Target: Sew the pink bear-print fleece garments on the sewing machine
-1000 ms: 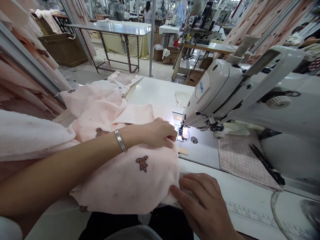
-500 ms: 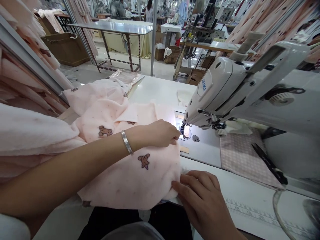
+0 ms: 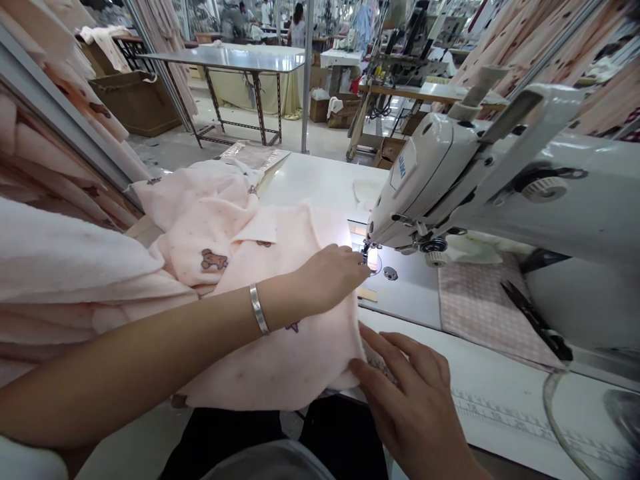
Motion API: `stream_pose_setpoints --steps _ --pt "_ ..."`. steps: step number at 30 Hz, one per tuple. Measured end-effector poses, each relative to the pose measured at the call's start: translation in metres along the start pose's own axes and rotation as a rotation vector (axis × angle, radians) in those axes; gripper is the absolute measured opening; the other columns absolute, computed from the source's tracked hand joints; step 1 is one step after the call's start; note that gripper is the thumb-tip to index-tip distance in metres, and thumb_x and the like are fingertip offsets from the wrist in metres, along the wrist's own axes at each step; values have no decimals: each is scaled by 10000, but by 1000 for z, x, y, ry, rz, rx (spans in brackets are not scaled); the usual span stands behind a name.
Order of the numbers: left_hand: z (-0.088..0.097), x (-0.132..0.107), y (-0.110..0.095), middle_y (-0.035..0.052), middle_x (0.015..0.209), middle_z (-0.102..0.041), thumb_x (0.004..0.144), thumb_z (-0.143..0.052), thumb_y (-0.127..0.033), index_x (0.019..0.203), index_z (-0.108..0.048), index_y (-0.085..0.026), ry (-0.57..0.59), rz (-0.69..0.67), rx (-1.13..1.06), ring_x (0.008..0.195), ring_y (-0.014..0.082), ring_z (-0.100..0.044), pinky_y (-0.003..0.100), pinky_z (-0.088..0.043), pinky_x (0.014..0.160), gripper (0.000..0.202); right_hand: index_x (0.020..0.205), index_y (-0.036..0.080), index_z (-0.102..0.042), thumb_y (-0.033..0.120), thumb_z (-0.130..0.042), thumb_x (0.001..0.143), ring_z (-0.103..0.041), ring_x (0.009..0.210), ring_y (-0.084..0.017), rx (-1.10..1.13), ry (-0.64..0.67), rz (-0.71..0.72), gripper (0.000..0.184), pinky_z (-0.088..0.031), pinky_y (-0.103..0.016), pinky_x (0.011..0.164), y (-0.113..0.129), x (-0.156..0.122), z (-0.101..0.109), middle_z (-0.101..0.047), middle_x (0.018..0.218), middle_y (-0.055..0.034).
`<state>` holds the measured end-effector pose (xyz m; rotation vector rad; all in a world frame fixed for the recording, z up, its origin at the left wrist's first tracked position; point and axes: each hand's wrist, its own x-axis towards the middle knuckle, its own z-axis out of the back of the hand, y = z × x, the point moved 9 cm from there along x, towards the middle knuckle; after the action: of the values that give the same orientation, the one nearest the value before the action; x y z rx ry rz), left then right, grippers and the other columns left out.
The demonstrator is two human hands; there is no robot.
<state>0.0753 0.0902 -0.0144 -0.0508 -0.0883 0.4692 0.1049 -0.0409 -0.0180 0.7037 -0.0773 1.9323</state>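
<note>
A soft pink fleece fabric (image 3: 280, 373) printed with brown bears lies over the sewing table, its right edge beside the needle area of a white sewing machine (image 3: 445, 180). My left hand (image 3: 333, 277), a silver bangle on its wrist, rests across the fabric with fingers bent together at that edge, fingertips close to the presser foot (image 3: 366, 253). Lower down, my right hand (image 3: 413, 387) holds the fabric's near right edge between thumb and fingers. The fingertips of my left hand partly hide the edge beneath them.
Black thread snips (image 3: 537, 320) lie on a pink checked cloth (image 3: 470, 300) right of the needle. A ruler scale (image 3: 500, 417) runs along the table's front. Pink fabric (image 3: 45, 180) hangs at the left by a metal pole. A metal-topped table (image 3: 235, 59) stands beyond.
My left hand has moved slightly right and its fingertips now reach nearer the presser foot. The right hand's index finger has stretched forward along the fabric edge, which lies straighter.
</note>
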Motion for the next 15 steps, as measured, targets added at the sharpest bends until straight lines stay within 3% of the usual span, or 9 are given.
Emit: stream_pose_setpoints --steps 4,6,9,15 --pt "-13 -19 -13 63 825 -578 771 -501 -21 816 -572 -126 72 41 -7 758 172 -522 283 -389 666 135 903 232 -630 143 -493 849 -514 1006 -250 11 20 -30 172 -303 -406 812 -4 -4 -3 -643 1176 -24" --pt "-17 -33 -17 94 993 -588 843 -497 -113 962 -578 -117 27 47 -17 913 208 -538 346 -411 814 144 908 241 -628 162 -508 846 -517 980 -241 19 43 -38 157 -300 -402 817 -6 -5 -6 -659 1145 -1" --pt "-19 -47 -14 114 1244 -513 940 -423 -263 1207 -481 -131 -71 50 -64 1150 237 -467 452 -307 1010 303 920 251 -631 168 -518 843 -518 957 -236 3 83 -15 160 -294 -404 825 -11 -3 -9 -663 1135 13" --pt "-22 -21 10 73 1252 -521 965 -380 -318 1206 -490 -165 -71 51 -191 1147 217 -484 461 -275 1035 306 881 237 -624 121 -493 832 -529 938 -237 -96 121 46 183 -297 -405 805 -30 24 -10 -684 1078 -5"
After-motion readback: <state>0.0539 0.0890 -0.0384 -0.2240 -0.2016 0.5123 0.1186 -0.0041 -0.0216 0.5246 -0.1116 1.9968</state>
